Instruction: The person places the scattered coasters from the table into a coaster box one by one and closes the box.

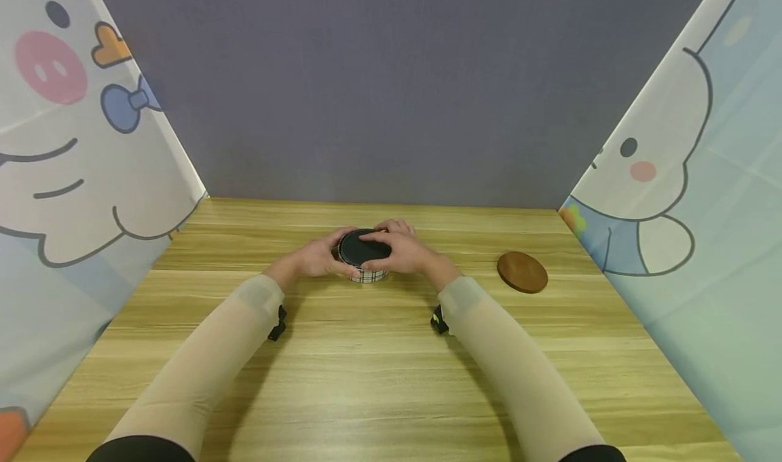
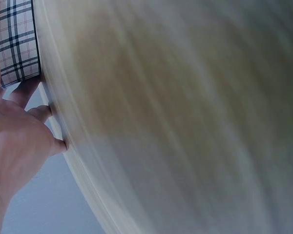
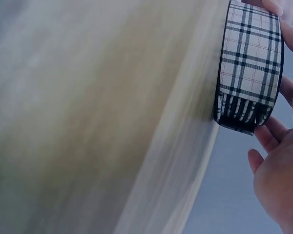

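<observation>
A round case with a flat black top and a black-and-white plaid side sits on the wooden table, in front of me. My left hand holds its left side, thumb at the front and fingers toward the back. From the right, my right hand grips it, one finger lying over the black top and the thumb at the front edge. The right wrist view shows the plaid band with a gathered, pleated section at one end. In the left wrist view, part of the plaid side shows beside the left palm.
A flat round brown wooden disc lies on the table to the right, apart from my hands. A grey panel stands behind the table. Cartoon-printed sheets border both sides.
</observation>
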Demonstrator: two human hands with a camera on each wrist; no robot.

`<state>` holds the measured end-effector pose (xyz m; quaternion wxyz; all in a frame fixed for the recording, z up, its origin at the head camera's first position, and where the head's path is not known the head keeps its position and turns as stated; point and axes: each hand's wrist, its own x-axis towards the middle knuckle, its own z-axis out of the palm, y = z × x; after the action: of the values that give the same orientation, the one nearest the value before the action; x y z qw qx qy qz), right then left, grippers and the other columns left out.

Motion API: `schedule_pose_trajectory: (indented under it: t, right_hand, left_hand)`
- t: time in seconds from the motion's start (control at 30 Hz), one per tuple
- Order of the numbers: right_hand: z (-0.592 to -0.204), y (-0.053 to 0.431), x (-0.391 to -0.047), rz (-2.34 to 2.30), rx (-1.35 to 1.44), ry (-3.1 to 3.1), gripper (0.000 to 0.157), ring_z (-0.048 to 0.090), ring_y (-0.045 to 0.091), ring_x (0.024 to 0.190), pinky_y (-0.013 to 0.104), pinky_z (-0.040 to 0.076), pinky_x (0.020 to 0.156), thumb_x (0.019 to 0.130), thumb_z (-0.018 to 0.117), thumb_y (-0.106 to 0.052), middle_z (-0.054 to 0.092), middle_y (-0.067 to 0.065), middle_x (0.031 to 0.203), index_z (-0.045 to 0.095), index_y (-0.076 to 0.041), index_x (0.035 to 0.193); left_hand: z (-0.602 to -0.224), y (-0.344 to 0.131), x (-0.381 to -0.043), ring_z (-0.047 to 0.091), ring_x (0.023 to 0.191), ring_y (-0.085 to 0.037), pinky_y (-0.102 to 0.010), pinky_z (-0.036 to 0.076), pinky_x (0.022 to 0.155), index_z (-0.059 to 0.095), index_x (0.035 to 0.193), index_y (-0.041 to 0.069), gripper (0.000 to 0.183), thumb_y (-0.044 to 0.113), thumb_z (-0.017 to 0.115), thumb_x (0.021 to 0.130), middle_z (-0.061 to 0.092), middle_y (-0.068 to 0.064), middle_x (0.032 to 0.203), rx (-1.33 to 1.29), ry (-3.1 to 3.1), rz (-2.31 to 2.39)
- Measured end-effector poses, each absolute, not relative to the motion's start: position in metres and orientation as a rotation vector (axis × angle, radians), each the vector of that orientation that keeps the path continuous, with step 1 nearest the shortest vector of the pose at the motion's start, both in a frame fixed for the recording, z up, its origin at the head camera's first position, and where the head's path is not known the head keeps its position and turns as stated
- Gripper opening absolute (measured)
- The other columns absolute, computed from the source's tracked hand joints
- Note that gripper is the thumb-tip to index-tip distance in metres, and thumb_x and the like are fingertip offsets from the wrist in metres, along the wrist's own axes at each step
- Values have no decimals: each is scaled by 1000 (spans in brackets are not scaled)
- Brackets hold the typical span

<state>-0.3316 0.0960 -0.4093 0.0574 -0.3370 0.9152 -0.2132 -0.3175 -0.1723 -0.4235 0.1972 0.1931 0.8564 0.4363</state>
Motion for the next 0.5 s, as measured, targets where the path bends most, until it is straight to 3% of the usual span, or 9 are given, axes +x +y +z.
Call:
schedule_pose_trajectory:
  t: [0.33,0.5]
  right_hand:
    - [-408,97,-329,-581,-994,2768,74,32,31,153,56,26,122,99,73,-68,39,5,171,53,-38,164]
    - [-408,98,-327,-569,-983,2772,63,33,29,149,52,28,116,104,67,-64,40,3,171,56,-40,161]
  left_hand:
    - [-424,-173,-317,56,147,-41,-60,41,123,17,177,31,116,47,93,90,38,-20,175,543,2412,1206]
    - [-425,-174,-319,56,147,-41,-60,42,123,16,177,30,118,46,93,90,37,-19,175,538,2399,1217]
